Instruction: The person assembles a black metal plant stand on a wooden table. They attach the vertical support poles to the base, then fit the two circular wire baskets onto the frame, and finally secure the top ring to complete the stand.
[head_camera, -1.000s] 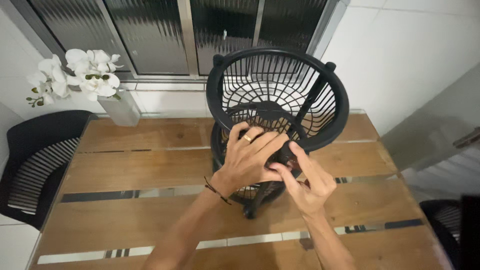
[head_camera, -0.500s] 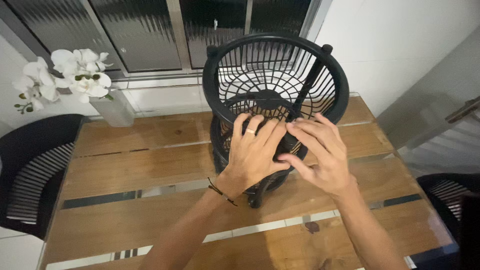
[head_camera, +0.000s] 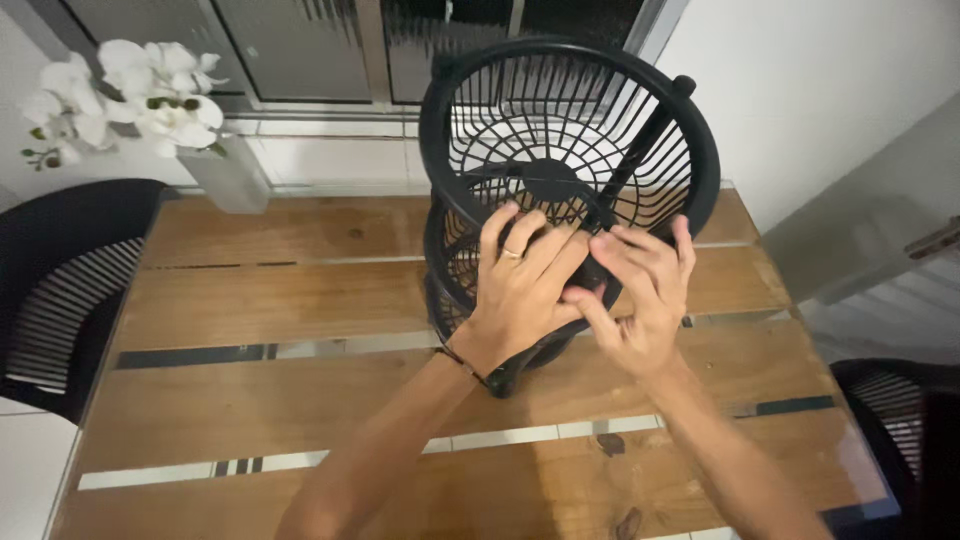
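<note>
A black tiered stand of round slatted baskets (head_camera: 560, 120) rises from the middle of a wooden table (head_camera: 260, 300). My left hand (head_camera: 520, 280) lies flat against the near side of the lower baskets, fingers spread upward, a ring on one finger. Just to its right, my right hand (head_camera: 640, 290) presses on the same side of the stand with fingers apart, thumb touching my left hand. The top basket is tilted toward me and its inside shows empty. The stand's foot (head_camera: 505, 380) shows below my left wrist.
A white vase of white orchids (head_camera: 200, 140) stands at the table's far left. A black slatted chair (head_camera: 60, 280) is at the left side, another black chair (head_camera: 900, 410) at the lower right. A window and a white wall lie behind.
My right hand has moved up from the stand's lower front to spread flat beside my left hand. The view has drifted slightly; the stand stays in place.
</note>
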